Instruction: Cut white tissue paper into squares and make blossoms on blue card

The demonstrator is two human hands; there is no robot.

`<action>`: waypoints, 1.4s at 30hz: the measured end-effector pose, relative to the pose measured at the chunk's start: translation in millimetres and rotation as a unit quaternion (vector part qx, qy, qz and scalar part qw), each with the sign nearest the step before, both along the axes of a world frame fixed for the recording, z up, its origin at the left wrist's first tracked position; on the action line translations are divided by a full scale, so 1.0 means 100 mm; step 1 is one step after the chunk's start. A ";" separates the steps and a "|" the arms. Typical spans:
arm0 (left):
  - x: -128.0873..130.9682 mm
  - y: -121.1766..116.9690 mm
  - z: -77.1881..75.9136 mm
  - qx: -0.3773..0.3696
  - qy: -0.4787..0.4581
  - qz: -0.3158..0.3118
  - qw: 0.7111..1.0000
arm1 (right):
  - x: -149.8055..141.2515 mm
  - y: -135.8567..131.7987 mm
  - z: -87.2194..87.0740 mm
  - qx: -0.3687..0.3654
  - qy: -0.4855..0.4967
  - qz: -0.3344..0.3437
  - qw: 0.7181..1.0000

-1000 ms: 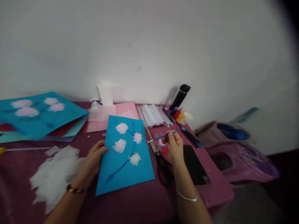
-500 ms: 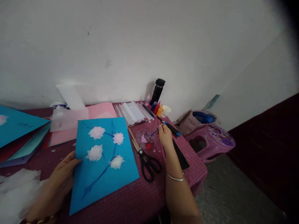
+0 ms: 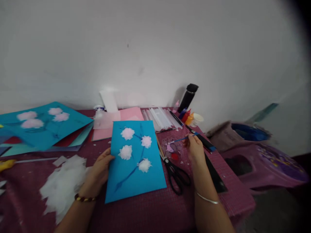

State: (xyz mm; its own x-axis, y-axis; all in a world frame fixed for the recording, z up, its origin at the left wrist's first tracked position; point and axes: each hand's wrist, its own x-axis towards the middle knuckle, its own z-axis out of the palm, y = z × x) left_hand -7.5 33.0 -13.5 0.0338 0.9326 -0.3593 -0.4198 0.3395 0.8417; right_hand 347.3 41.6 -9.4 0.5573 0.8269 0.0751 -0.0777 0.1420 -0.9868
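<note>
My left hand (image 3: 102, 165) grips the left edge of a blue sheet of paper (image 3: 155, 171), which has white and pale pink tissue flowers (image 3: 125, 152) and painted dark blue branches. In my right hand (image 3: 195, 147) is a thin paintbrush (image 3: 178, 140), pinched between the fingers. Its tip is over a clear palette (image 3: 179, 147) holding pink paint (image 3: 169, 148) and red paint (image 3: 174, 156). Black-handled scissors (image 3: 175, 174) lie between the sheet and my right forearm, partly beside the sheet's right edge.
Loose white tissue pieces (image 3: 65, 184) lie left of my left hand, near a yellow glue gun (image 3: 7, 165). Another flowered blue sheet (image 3: 48, 129) rests on coloured papers. Behind are glue sticks (image 3: 160, 118), paint bottles (image 3: 189, 119), a paper cup (image 3: 198, 119) and a black flask (image 3: 188, 97).
The view has turned left, so everything sits further right and more of the left table shows. The brush tip has lifted slightly from the pink paint.
</note>
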 end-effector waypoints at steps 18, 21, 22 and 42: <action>0.01 -0.05 -0.02 0.030 -0.055 -0.031 0.998 | -1.03 -0.29 0.05 0.024 0.003 0.290 0.957; 0.02 -0.05 -0.01 0.018 -0.058 -0.034 0.998 | -1.02 -0.29 0.07 0.028 0.007 0.282 0.959; 0.02 -0.05 0.00 0.015 -0.058 -0.035 0.998 | -1.02 -0.29 0.07 0.028 0.009 0.279 0.960; 0.03 -0.08 -0.02 0.009 0.019 -0.021 1.000 | -1.12 -0.34 0.00 0.032 -0.008 0.337 0.941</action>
